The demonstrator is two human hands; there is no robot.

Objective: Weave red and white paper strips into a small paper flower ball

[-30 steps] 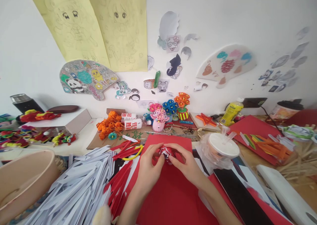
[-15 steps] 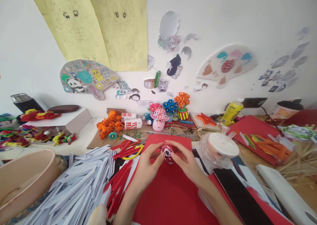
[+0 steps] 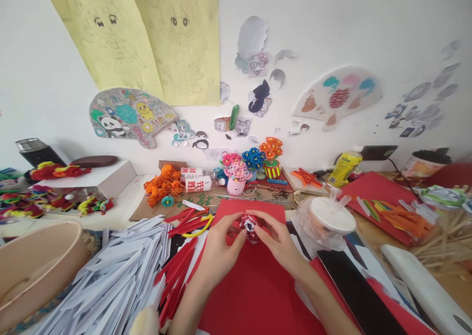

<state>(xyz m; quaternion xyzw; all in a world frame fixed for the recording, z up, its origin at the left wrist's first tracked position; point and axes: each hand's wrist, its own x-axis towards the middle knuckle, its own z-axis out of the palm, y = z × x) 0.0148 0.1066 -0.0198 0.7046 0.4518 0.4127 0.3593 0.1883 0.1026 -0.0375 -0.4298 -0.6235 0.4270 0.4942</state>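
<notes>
A small red and white folded paper piece (image 3: pixel 250 226) is held between both hands over the red paper sheet (image 3: pixel 254 286). My left hand (image 3: pixel 223 244) curves round its left side, with thumb and fingertips against it. From the right, my right hand (image 3: pixel 278 239) grips the same piece with thumb and fingers. The fingertips partly cover its edges, and its underside is hidden. Left of my left hand lie folded red strips (image 3: pixel 177 276) and a big pile of folded white paper strips (image 3: pixel 114 276).
A lidded cup with a straw (image 3: pixel 332 217) and a black phone-like slab (image 3: pixel 359 293) lie to the right. A beige round container (image 3: pixel 40 266) stands at the far left. Behind are pots of craft flowers (image 3: pixel 236 178) and a yellow bottle (image 3: pixel 344 168).
My fingers and thumbs have shifted very slightly around the paper piece, and a little more of its white middle shows. Nothing else has visibly moved.
</notes>
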